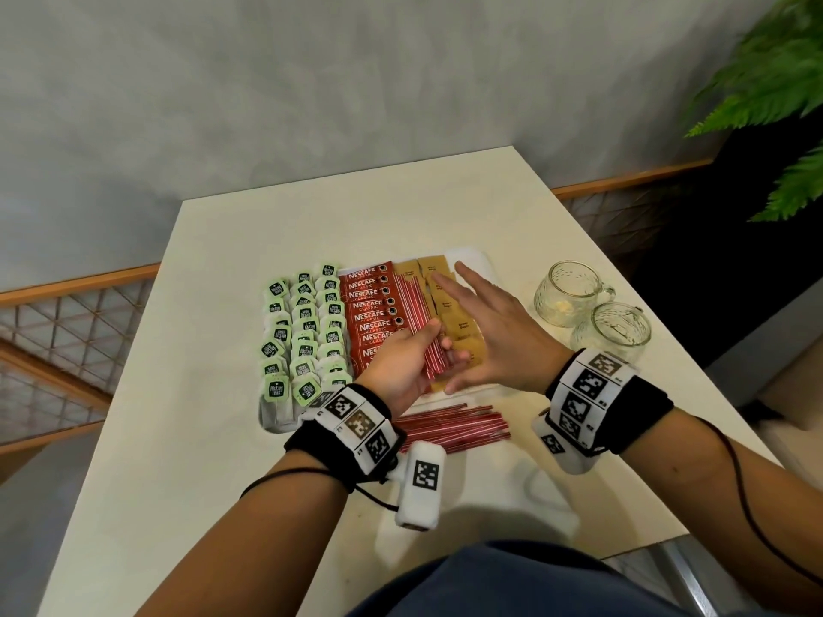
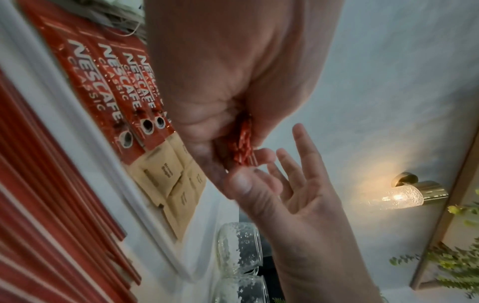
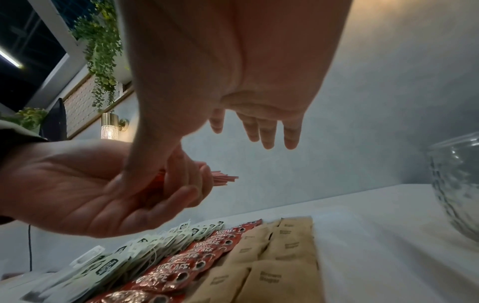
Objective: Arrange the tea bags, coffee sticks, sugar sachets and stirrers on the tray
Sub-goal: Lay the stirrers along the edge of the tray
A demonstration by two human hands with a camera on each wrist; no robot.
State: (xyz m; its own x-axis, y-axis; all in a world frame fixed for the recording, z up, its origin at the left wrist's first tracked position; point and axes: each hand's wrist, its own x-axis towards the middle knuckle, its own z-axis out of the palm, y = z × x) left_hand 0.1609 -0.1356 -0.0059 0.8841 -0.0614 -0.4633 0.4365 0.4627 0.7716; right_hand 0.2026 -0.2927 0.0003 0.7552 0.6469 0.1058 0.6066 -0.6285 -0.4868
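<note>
A white tray [image 1: 478, 260] holds rows of green-tagged tea bags [image 1: 305, 331], red coffee sticks [image 1: 369, 305] and brown sugar sachets [image 1: 463, 331]. My left hand [image 1: 401, 362] grips a bundle of red-and-white striped stirrers [image 1: 423, 322] above the line between coffee sticks and sachets. In the left wrist view the bundle's end [image 2: 243, 143] sticks out of the fist. My right hand [image 1: 494, 331] hovers flat over the sachets with straight fingers, its thumb at the bundle's near end. More stirrers [image 1: 450, 427] lie on the table in front of the tray.
Two glass cups [image 1: 592, 305] stand right of the tray, close to my right wrist. The cream table [image 1: 178, 438] ends at a grey wall behind; a fern [image 1: 775, 82] hangs at the far right. A wall lamp [image 2: 404, 194] glows in the wrist views.
</note>
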